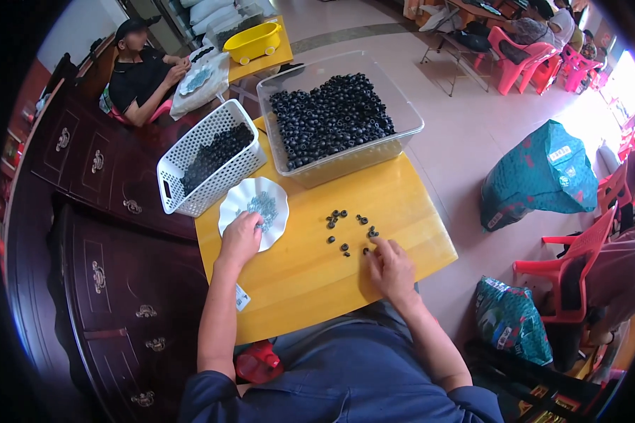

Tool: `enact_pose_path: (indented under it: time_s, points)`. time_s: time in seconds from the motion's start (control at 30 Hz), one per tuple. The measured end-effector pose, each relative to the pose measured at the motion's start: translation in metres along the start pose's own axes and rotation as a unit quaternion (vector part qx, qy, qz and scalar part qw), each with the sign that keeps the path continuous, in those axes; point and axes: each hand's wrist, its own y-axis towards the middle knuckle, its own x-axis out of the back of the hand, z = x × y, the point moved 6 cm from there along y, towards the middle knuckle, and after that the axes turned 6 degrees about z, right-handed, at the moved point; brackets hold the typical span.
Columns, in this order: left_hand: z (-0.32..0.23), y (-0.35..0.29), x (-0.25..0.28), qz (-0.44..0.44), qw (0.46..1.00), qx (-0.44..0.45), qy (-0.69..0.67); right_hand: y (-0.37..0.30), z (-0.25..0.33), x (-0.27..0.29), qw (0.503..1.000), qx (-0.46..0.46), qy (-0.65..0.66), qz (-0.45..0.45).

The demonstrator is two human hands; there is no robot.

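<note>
My left hand is over the near side of a white scalloped plate. Its fingertips are pinched together among small clear bluish pieces; what they hold is too small to make out. To the right, my right hand rests at the yellow tabletop, thumb and forefinger apart. Its fingertips are close to small black ring-shaped parts, several of which lie loosely scattered before it. Whether a fingertip touches one, I cannot tell.
Behind the plate stand a white perforated basket and a large clear bin, both with black parts. Dark drawers line the left. Teal bags and pink chairs are at right. Another person sits at the far left.
</note>
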Motion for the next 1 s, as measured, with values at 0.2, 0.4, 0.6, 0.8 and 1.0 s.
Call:
enact_pose_path:
  time_s: [0.2,0.4,0.6,0.8,1.0]
  points:
    - [0.002,-0.004,0.003,-0.017,1.0,-0.017,-0.01,0.022,-0.011,0.006,0.998,-0.07,0.004,-0.003]
    - [0.005,-0.003,-0.002,-0.022,0.999,-0.029,-0.008,0.031,0.001,0.002,0.999,-0.026,0.044,0.012]
    - [0.001,-0.007,0.008,-0.055,0.995,-0.038,-0.068,0.032,0.005,0.004,0.996,-0.032,0.084,0.022]
    - [-0.021,-0.008,0.026,-0.058,0.989,-0.05,-0.125,0.027,0.002,0.01,0.989,-0.065,0.132,-0.002]
    - [-0.094,0.012,0.008,-0.032,0.971,-0.145,-0.187,0.011,-0.01,0.012,0.981,-0.05,0.178,-0.057]
